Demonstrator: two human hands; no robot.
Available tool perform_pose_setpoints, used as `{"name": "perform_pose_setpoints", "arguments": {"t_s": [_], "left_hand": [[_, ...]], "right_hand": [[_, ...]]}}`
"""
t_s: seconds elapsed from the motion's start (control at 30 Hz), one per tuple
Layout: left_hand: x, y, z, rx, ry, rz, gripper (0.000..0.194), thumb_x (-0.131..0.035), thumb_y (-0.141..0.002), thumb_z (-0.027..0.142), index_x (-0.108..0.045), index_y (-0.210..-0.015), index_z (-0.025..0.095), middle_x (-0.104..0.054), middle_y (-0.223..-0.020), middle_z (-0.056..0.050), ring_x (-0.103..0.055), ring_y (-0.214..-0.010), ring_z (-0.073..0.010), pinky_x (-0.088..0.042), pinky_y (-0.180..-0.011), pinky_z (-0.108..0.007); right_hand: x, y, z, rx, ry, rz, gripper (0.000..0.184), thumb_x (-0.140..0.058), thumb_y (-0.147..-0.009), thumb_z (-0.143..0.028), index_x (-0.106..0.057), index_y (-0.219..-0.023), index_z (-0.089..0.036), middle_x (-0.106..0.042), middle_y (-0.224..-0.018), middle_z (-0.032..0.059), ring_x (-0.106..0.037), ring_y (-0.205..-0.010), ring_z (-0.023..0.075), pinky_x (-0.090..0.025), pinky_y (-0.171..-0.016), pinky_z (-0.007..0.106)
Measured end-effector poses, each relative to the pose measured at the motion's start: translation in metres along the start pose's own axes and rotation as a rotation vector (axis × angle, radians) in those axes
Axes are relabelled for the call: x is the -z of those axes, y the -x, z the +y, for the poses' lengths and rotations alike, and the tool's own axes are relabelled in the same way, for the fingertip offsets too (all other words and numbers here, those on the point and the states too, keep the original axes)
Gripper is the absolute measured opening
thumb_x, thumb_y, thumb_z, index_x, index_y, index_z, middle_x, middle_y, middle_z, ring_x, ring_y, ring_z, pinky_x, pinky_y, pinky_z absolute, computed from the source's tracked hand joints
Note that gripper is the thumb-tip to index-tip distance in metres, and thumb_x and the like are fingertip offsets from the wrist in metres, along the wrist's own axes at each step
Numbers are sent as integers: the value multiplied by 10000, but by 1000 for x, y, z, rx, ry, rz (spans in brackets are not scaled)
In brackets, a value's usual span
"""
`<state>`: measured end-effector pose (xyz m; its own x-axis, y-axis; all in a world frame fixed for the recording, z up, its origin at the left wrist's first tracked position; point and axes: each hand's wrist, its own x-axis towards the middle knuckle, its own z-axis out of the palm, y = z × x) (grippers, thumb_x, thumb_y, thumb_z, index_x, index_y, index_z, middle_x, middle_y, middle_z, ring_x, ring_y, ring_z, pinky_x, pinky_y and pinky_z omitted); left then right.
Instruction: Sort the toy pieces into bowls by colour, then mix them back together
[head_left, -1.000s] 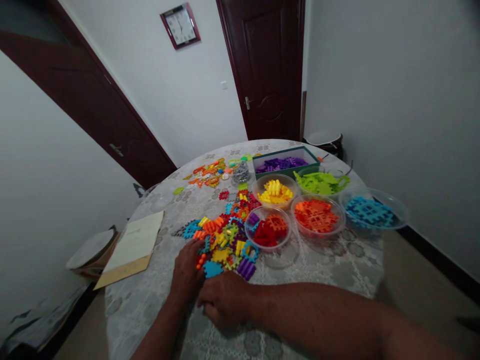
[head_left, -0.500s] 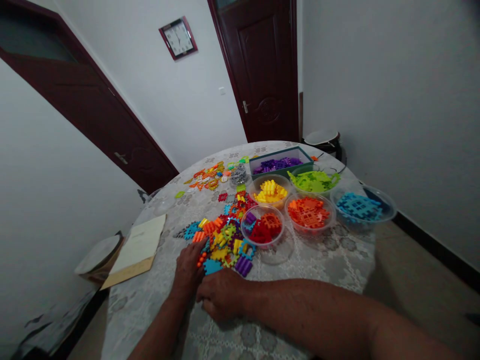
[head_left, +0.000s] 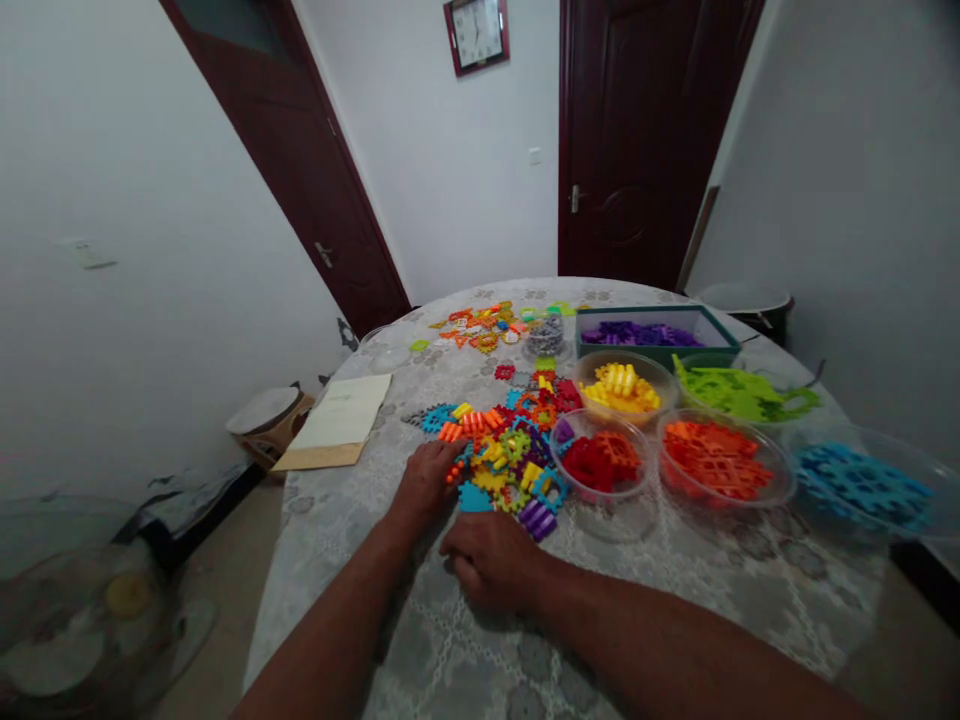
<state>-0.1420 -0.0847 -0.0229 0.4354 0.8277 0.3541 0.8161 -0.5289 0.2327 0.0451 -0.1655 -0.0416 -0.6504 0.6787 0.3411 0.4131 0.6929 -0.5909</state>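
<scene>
My left hand (head_left: 426, 488) lies at the left edge of a heap of mixed plastic building pieces (head_left: 499, 462), its fingers stretched out and touching the pieces there. Just below the heap, my right hand (head_left: 493, 562) rests on the tablecloth with its fingers curled under; what they hold, if anything, is hidden. A flat blue piece (head_left: 474, 497) lies between the two hands, right above the right knuckles. Near the right hand is a purple ridged piece (head_left: 538, 520). Small orange beads (head_left: 454, 471) sit by the left fingertips.
Clear bowls hold red pieces (head_left: 604, 462), orange pieces (head_left: 716, 460), yellow pieces (head_left: 621, 385), lime pieces (head_left: 742, 392) and blue pieces (head_left: 862, 483). Behind them stands a green-edged box (head_left: 660, 352) of purple pieces. An open notebook (head_left: 337, 415) lies left; more loose pieces (head_left: 484, 325) lie farther back.
The camera view has turned and tilted, so the table contents appear farther right. Both hands stay in nearly the same places beside the heap.
</scene>
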Motion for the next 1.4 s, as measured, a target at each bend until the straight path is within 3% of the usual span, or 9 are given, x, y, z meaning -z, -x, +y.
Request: {"name": "perform_pose_setpoints", "arguments": {"t_s": [0.17,0.3,0.5,0.67,0.9,1.07,1.17,1.27,1.4], "left_hand": [[-8,-3,-13,-32,53,65,460,-681,-943,252,-653,-1401,214,-718,-1236,-144,-630,-1126,-296,-505,-980,-440],[-13,-5,-21,20,142,120,439,-705,-904,234,-693,-1341,199,-748,-1197,-141,-652,-1118,-299,-506,-1005,-450],[-1,-8,-14,315,380,218,482,-674,-802,160,-756,-1267,251,-767,-1265,-95,-684,-1138,-285,-499,-1059,-440],[18,-7,2,494,618,272,442,-663,-778,181,-794,-1195,248,-796,-1016,-48,-705,-928,-247,-547,-887,-357],[31,-7,1,694,1161,432,223,-769,-763,271,-754,-977,211,-716,-805,-12,-589,-631,-142,-484,-554,-226],[34,-8,2,768,1641,465,340,-818,-737,299,-639,-1013,213,-750,-967,-40,-709,-765,-182,-575,-581,-267],[37,-5,6,798,1848,421,344,-826,-749,251,-623,-1022,202,-763,-992,-67,-743,-804,-210,-575,-554,-270],[40,-2,11,809,1954,410,302,-821,-769,205,-625,-999,196,-772,-976,-70,-753,-808,-213,-577,-548,-262],[41,3,18,781,1995,347,273,-822,-784,205,-653,-998,182,-783,-986,-82,-763,-820,-214,-586,-564,-254]], "right_hand": [[3,3,-3,-7,16,-52,274,-616,-855,-185,-768,-1081,-210,-772,-1020,66,-711,-926,227,-508,-820,324],[1,6,-1,0,3,-54,263,-597,-840,-176,-751,-1050,-214,-756,-976,56,-699,-918,224,-496,-810,327],[0,8,0,8,-2,-23,302,-580,-799,-145,-743,-1046,-204,-760,-964,65,-704,-920,226,-496,-811,330],[-2,8,0,30,-13,19,313,-571,-783,-125,-746,-1032,-194,-768,-942,67,-712,-875,218,-503,-779,318],[-5,11,2,54,-31,99,287,-550,-779,-94,-706,-984,-220,-733,-882,43,-686,-815,201,-485,-743,298],[-4,14,1,82,-66,149,329,-533,-796,-55,-679,-1031,-232,-714,-884,29,-682,-803,190,-482,-727,290],[0,14,-2,81,-99,233,363,-510,-852,-29,-661,-1102,-245,-705,-916,21,-684,-821,168,-510,-747,271],[10,10,-7,62,-96,391,400,-486,-925,-39,-642,-1216,-266,-713,-1052,43,-700,-964,176,-550,-854,289],[38,-7,-15,-120,10,559,405,-539,-997,-160,-601,-1378,-283,-666,-1288,97,-689,-1031,196,-568,-873,322]]}}
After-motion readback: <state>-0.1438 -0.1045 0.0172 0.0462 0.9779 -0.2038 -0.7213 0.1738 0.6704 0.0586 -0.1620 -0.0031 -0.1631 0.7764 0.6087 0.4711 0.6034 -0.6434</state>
